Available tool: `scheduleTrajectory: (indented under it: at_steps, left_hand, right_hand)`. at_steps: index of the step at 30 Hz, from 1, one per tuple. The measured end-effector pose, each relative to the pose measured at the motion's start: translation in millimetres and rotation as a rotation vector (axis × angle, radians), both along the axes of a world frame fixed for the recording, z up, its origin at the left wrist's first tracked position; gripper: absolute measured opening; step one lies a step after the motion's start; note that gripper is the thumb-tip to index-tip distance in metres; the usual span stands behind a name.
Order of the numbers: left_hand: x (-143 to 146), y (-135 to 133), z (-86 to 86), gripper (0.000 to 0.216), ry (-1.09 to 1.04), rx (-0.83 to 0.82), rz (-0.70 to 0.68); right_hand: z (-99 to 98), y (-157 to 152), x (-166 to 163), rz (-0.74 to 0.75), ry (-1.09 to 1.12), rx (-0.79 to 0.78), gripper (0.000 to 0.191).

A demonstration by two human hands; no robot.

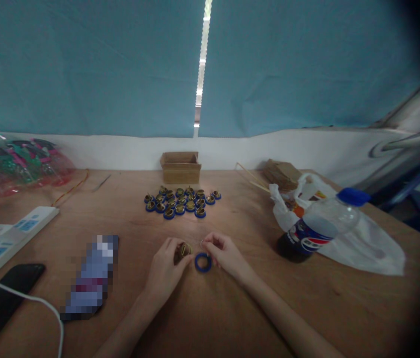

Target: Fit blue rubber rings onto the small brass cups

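My left hand (pixel 167 268) is closed around a small brass-coloured metal part (pixel 183 250), held just above the wooden table (pixel 232 308). My right hand (pixel 224 254) pinches something tiny between thumb and forefinger, too small to name. A blue ring (pixel 203 262) lies flat on the table between the two hands, touching my right hand's fingers. Further back sits a cluster of several blue rings with brass parts set in them (pixel 182 201).
A small open cardboard box (pixel 180 167) stands behind the cluster. A tilted cola bottle (pixel 319 226) rests on a white plastic bag (pixel 366 243) at right. A power strip (pixel 8 241), a black phone (pixel 4 303) with a white cable and a blurred object (pixel 92 276) lie at left.
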State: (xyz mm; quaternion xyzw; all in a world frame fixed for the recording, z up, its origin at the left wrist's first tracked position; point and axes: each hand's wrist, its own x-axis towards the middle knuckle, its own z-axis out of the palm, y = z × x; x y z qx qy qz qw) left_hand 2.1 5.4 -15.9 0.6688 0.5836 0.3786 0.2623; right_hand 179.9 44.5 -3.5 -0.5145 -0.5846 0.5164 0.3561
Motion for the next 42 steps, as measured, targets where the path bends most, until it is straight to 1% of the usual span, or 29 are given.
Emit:
scheduleTrajectory:
  at_steps: [10,16,20,26,34,39,42]
  left_hand:
    - [-0.3,0.3,-0.5,0.01,0.02,-0.002,0.003]
    - [-0.2,-0.2,-2.8,0.012,0.027,0.013,0.001]
    - [0.6,-0.5,-3.6,0.012,0.046,-0.001,-0.01]
    - [0.6,-0.3,-3.3,0.011,0.059,-0.021,-0.023]
    - [0.1,0.9,-4.4,0.014,0.077,-0.024,-0.023]
    - [0.0,0.3,-5.9,0.013,0.081,-0.007,-0.016]
    - [-0.5,0.2,-5.7,0.013,0.09,-0.002,-0.013]
  right_hand:
    - [-3.6,1.2,1.0,0.022,-0.068,0.064,0.011]
    - [-8.8,1.5,0.6,0.044,-0.189,0.114,0.01]
    - [-4.1,-0.4,3.0,0.05,-0.308,0.192,0.011]
    - [5.9,-2.3,7.9,0.119,-0.436,0.256,0.014]
    - [3.2,-1.5,11.6,0.185,-0.539,0.323,0.021]
    - [2.6,-1.9,13.3,0.217,-0.524,0.344,0.018]
    - [2.3,-2.8,13.5,0.232,-0.536,0.352,0.012]
